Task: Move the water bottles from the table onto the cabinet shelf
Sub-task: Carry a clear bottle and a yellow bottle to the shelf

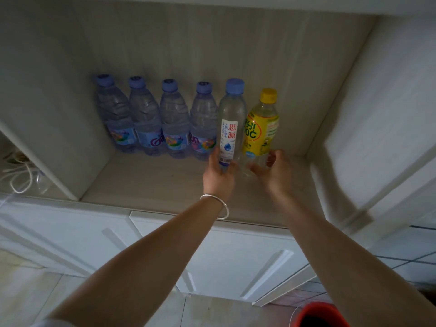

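Several small blue-capped water bottles [146, 116] stand in a row at the back of the cabinet shelf [151, 182]. To their right stands a taller clear bottle with a white label [230, 121], and my left hand [218, 171] grips its base. Next to it is a yellow-capped bottle with a yellow label [262, 123]. My right hand [274, 169] is at its base, thumb and fingers curved on either side of the bottle's bottom; whether they touch it is unclear.
The shelf's side walls [330, 109] close in left and right, with bare shelf in front of the bottles. White cabinet doors [226, 256] sit below. An open door [382, 128] stands at the right. White cords [18, 175] lie at the left. A red container [318, 315] is on the floor.
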